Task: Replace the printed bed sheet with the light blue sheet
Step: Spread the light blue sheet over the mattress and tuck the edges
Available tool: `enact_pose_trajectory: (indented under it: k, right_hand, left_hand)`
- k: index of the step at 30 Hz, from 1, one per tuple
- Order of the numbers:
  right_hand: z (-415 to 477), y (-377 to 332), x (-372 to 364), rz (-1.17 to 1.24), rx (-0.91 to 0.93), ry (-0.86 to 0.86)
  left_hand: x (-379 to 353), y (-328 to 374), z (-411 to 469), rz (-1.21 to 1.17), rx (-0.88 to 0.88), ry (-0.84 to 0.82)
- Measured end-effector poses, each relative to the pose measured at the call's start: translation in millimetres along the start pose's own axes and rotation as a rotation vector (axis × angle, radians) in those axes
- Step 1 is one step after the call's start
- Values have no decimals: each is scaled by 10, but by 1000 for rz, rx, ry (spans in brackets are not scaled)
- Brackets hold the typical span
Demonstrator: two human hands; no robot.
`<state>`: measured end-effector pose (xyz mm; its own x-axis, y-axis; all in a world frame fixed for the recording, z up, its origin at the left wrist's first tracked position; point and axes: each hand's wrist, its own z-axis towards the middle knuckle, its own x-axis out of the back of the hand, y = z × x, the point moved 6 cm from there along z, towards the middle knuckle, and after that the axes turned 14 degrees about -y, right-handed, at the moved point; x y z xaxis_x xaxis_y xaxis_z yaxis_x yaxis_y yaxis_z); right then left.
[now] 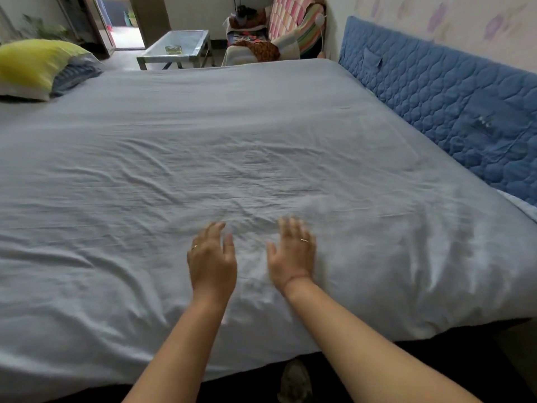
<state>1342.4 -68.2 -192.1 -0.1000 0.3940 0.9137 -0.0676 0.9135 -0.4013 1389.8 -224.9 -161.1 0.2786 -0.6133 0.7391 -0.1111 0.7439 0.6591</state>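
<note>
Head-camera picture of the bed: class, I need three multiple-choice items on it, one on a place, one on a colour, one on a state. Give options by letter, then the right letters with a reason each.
1. Where does the yellow-green pillow lie?
A. far left part of the bed
B. beside the hands
C. on the glass-topped low table

2. What colour is the quilted padded panel along the wall?
A. red
B. blue
C. green

3. How are the left hand and right hand on the light blue bed sheet?
A. clenched round a bunch of cloth
B. gripping the pillow
C. open with fingers spread, over the wrinkled cloth

Answers:
1 A: it sits at the upper left, far from both hands.
2 B: the panel on the right is blue.
3 C: both palms face down, fingers spread, nothing grasped.
</note>
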Motion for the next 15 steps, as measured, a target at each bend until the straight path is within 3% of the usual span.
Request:
enact_pose_trajectory:
  k: [2,4,6,11,15]
  right_hand:
    - [197,-141,-290,-113,39,-229]
    - [251,-56,-400,-222,64,-267]
    - [247,259,-384,-288,19,-212]
    - [-171,1367,-42,-330,-303,-6]
    - [-579,1818,63,-266,-492,4]
  left_hand:
    - [-333,-208,211,263,74,-218]
    - [-489,-627,183,505,193,-342]
    - [-441,-977,25,607,259,-311]
    - [-149,-1352,-352,631,403,-213]
    - [-50,-1496,-638,581,511,-188]
